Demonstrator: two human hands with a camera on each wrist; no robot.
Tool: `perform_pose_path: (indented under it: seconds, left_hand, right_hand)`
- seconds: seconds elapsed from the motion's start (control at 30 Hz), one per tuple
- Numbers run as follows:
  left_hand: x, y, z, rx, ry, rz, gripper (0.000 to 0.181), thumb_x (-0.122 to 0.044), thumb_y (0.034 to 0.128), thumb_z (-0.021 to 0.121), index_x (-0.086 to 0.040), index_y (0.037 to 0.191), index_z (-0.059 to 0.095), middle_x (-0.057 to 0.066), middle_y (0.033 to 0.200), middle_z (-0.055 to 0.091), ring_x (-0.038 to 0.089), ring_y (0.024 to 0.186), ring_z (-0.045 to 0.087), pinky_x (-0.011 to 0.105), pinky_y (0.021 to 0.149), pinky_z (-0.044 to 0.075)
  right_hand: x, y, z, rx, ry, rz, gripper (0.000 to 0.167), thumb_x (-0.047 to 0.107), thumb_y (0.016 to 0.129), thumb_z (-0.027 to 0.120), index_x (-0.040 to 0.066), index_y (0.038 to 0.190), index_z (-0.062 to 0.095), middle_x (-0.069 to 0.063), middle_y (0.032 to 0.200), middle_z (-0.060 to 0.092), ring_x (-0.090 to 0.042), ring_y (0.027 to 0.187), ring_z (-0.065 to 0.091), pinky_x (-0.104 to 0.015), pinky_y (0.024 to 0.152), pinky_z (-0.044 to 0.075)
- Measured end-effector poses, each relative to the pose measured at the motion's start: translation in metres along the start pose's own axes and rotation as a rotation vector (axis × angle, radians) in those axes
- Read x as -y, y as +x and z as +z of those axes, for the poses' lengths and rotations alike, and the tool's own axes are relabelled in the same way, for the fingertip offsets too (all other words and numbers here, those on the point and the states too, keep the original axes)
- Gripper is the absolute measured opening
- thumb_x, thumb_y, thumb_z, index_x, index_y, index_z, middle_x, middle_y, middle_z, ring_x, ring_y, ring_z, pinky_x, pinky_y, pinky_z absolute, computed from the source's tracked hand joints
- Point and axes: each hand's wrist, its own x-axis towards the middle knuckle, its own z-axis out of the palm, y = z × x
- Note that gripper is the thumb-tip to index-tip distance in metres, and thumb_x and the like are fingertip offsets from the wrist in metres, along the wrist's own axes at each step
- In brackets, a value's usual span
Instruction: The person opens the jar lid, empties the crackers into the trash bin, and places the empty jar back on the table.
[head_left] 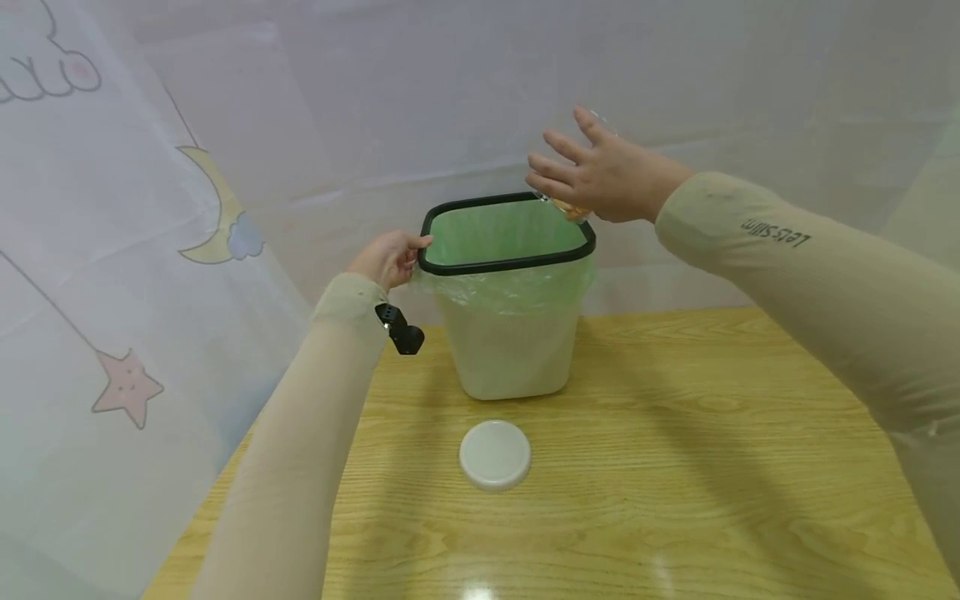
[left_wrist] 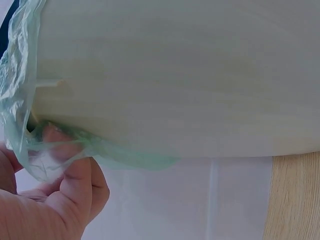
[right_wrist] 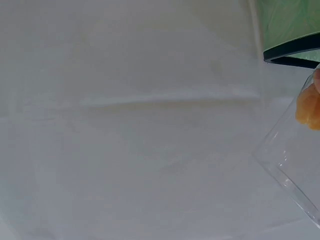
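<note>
A trash bin (head_left: pixel 510 342) with a black rim (head_left: pixel 510 266) stands upright on the table, lined with a thin green bag (head_left: pixel 487 233). My left hand (head_left: pixel 386 257) grips the bin's rim at its left side. In the left wrist view, its curled fingers (left_wrist: pixel 80 185) are partly under the overhanging bag. My right hand (head_left: pixel 592 171) is above the bin's right rear rim, fingers spread, holding a clear plastic container (right_wrist: pixel 295 165), tilted. A lumpy orange piece (right_wrist: pixel 308 107) shows by the container and a fingertip; its kind cannot be told. The right thumb is hidden in the head view.
A round white lid-like disc (head_left: pixel 495 455) lies on the wooden table (head_left: pixel 712 467) in front of the bin. Behind the table hangs a pale cloth (head_left: pixel 420 100) with a printed moon and star. A black device (head_left: pixel 400 329) is strapped at the left wrist.
</note>
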Motion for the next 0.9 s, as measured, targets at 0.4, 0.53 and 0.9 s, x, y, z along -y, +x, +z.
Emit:
perform_pose_path:
  seconds: [0.4, 0.53, 0.9]
  left_hand:
    - [-0.0017, 0.0025, 0.0002, -0.008, -0.032, -0.023, 0.008, -0.011, 0.0976, 0.058, -0.013, 0.101, 0.052, -0.001, 0.057, 0.039, 0.009, 0.044, 0.028, 0.021, 0.042, 0.021]
    - [-0.0011, 0.0027, -0.0002, -0.015, -0.019, -0.014, 0.008, -0.012, 0.098, 0.058, -0.014, 0.103, 0.052, -0.001, 0.059, 0.04, 0.009, 0.046, 0.029, 0.021, 0.043, 0.021]
    - [-0.0014, 0.0015, 0.0011, -0.005, -0.032, -0.028, 0.003, -0.012, 0.0982, 0.058, -0.013, 0.097, 0.055, -0.001, 0.054, 0.039, 0.009, 0.044, 0.027, 0.021, 0.041, 0.02]
  right_hand:
    - [-0.003, 0.0002, -0.0023, 0.021, -0.059, -0.022, 0.084, 0.024, 0.083, 0.076, 0.003, 0.151, 0.031, -0.022, 0.151, 0.033, -0.046, 0.135, 0.029, -0.068, 0.104, 0.024]
    - [-0.0029, 0.0001, -0.0025, 0.023, -0.054, -0.028, 0.085, 0.024, 0.082, 0.076, 0.003, 0.151, 0.031, -0.022, 0.151, 0.033, -0.046, 0.135, 0.029, -0.068, 0.104, 0.024]
    - [-0.0018, -0.0036, -0.0004, 0.007, -0.142, -0.08, 0.08, 0.035, 0.088, 0.072, 0.003, 0.15, 0.033, -0.021, 0.15, 0.034, -0.045, 0.134, 0.031, -0.067, 0.103, 0.025]
